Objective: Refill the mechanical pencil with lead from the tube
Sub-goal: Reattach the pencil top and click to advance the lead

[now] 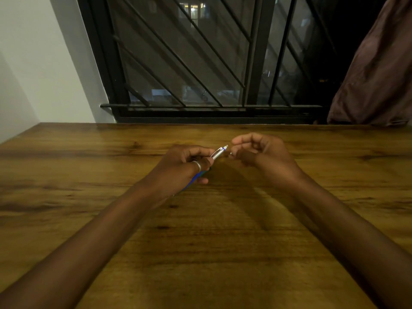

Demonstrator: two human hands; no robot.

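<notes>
Silver-and-blue mechanical pencil (219, 152) gripped in left hand (186, 167), axis slanting up-right toward right hand (256, 150); right fingers pinched, contents unclear.

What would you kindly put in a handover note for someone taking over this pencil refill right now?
Left hand: gripping the silver-and-blue mechanical pencil, its silver end angled up toward the right hand.
Right hand: fingertips pinched beside that end, with something small and shiny between them; too small to identify.
Lead tube: not visible on the brown wooden table.
Done: unclear.
Left: confirm lead is in, then close the pencil.
</notes>
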